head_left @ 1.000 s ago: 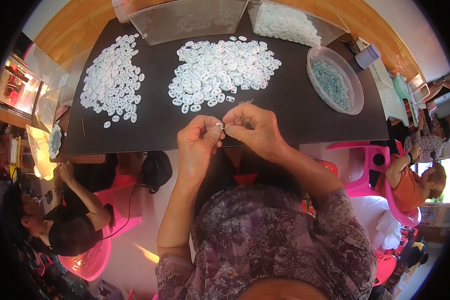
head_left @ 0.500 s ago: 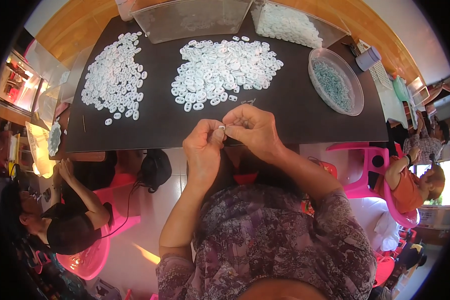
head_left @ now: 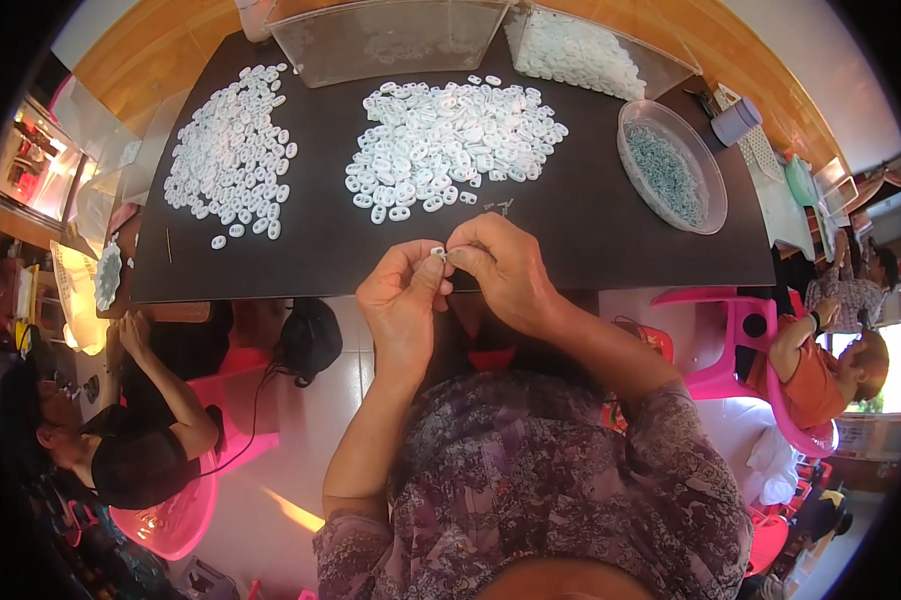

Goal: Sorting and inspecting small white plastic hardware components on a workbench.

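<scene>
Between the thumb and fingers of my left hand (head_left: 403, 290) is a small white plastic piece (head_left: 438, 252), held just over the table's near edge. My right hand (head_left: 503, 265) is closed in a pinch right against that piece; what its fingertips hold is too small to make out. Just beyond my right fingers lie a few small metal screw-like pieces (head_left: 501, 208). A large heap of white oval two-hole pieces (head_left: 461, 135) lies ahead of my hands. A second, looser heap of ovals (head_left: 229, 155) spreads to the left.
On the dark table (head_left: 316, 250), a round clear bowl (head_left: 716, 200) of small grey-green metal parts stands right. Clear bins (head_left: 386, 45) line the back, one holding white pieces (head_left: 576, 55). A purple-capped container (head_left: 736, 122) stands far right. People sit left (head_left: 141, 450) and right (head_left: 816, 370).
My right hand has shifted slightly left and down. The white piece in my left hand has tilted up and shows more between the fingertips.
</scene>
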`<state>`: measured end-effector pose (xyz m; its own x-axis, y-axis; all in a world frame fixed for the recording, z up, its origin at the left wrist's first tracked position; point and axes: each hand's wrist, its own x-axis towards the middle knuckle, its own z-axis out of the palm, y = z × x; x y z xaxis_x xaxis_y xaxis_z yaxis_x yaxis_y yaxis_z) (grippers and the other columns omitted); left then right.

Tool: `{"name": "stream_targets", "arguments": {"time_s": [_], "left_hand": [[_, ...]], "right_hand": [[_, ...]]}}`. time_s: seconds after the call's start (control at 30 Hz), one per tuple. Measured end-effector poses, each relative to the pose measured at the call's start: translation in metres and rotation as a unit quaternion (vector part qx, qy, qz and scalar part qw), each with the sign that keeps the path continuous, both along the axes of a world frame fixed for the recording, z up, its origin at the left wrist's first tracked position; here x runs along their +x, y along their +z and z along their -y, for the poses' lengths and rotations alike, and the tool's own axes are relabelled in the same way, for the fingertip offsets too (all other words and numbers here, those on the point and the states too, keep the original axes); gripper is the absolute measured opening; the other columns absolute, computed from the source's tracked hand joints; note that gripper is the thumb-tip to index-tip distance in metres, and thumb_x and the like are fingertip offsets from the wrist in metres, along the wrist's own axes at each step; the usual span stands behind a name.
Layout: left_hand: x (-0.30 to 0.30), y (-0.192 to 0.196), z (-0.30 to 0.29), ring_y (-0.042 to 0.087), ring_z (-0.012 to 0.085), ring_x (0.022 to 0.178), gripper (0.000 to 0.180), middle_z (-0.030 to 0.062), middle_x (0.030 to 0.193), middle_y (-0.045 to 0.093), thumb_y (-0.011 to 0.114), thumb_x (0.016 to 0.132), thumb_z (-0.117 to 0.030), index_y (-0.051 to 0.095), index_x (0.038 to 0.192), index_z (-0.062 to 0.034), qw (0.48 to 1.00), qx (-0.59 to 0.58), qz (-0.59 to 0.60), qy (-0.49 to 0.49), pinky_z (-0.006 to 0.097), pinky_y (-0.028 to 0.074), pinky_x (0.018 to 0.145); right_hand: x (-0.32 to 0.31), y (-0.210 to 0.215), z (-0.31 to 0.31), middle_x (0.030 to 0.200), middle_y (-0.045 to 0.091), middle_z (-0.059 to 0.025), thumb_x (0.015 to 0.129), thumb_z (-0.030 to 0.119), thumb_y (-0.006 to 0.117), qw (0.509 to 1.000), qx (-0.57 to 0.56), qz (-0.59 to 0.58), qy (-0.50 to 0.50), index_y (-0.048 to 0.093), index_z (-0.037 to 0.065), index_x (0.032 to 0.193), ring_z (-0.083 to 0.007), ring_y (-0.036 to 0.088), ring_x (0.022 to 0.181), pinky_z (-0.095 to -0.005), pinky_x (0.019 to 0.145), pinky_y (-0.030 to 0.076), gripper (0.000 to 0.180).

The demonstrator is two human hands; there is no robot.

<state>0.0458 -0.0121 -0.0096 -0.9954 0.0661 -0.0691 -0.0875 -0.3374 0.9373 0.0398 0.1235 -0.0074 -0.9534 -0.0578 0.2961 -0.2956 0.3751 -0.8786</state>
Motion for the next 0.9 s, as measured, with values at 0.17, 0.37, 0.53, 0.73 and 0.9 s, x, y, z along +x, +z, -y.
{"name": "stream_targets", "arguments": {"time_s": [0.17, 0.37, 0.53, 0.73, 0.9], "left_hand": [[0.004, -0.001, -0.006, 0.051, 0.0064, 0.058, 0.008, 0.0034, 0.073, 0.060, 0.059, 0.086, -0.002, 0.062, 0.090, 0.0038, 0.997, -0.035, -0.050, 0.044, 0.018, 0.040, 0.048], [0.008, -0.011, -0.007, 0.051, 0.0052, 0.058, 0.009, 0.0020, 0.072, 0.059, 0.059, 0.088, -0.005, 0.062, 0.090, 0.0026, 0.990, -0.084, -0.087, 0.066, 0.017, 0.040, 0.048], [0.008, -0.012, -0.011, 0.051, 0.0056, 0.058, 0.009, 0.0020, 0.071, 0.059, 0.059, 0.088, -0.006, 0.062, 0.090, 0.0023, 0.993, -0.074, -0.074, 0.052, 0.018, 0.041, 0.048], [0.000, -0.009, -0.015, 0.053, 0.0071, 0.057, 0.009, 0.0035, 0.072, 0.060, 0.059, 0.087, -0.005, 0.062, 0.091, 0.0029, 0.998, -0.037, -0.028, 0.034, 0.019, 0.043, 0.048], [-0.009, -0.012, -0.015, 0.053, 0.0095, 0.056, 0.010, 0.0069, 0.073, 0.061, 0.058, 0.087, -0.004, 0.061, 0.094, 0.0040, 0.999, 0.026, -0.012, 0.025, 0.022, 0.044, 0.048]], "right_hand": [[0.002, 0.001, -0.001, 0.079, 0.054, -0.0103, 0.084, 0.003, 0.054, 0.996, 0.068, -0.047, 0.016, 0.055, -0.001, 0.085, -0.0209, 0.056, 0.072, -0.0310, 0.064, 0.044, 0.003], [0.002, -0.004, 0.004, 0.076, 0.051, -0.0118, 0.083, 0.004, 0.053, 0.995, 0.068, -0.071, 0.019, 0.053, 0.001, 0.081, -0.0263, 0.053, 0.069, -0.0347, 0.062, 0.042, 0.004], [0.003, -0.008, -0.001, 0.076, 0.051, -0.0122, 0.083, 0.007, 0.054, 0.993, 0.085, -0.081, 0.009, 0.053, 0.002, 0.081, -0.0281, 0.053, 0.070, -0.0365, 0.062, 0.042, 0.006], [0.002, -0.003, -0.010, 0.075, 0.055, -0.0107, 0.083, 0.009, 0.055, 0.994, 0.080, -0.078, 0.002, 0.055, 0.002, 0.080, -0.0285, 0.053, 0.073, -0.0373, 0.065, 0.043, 0.007], [-0.008, 0.008, -0.038, 0.080, 0.060, -0.0087, 0.076, 0.007, 0.060, 0.984, 0.118, -0.110, -0.074, 0.061, 0.004, 0.081, -0.0275, 0.057, 0.080, -0.0359, 0.070, 0.045, 0.006]]}}
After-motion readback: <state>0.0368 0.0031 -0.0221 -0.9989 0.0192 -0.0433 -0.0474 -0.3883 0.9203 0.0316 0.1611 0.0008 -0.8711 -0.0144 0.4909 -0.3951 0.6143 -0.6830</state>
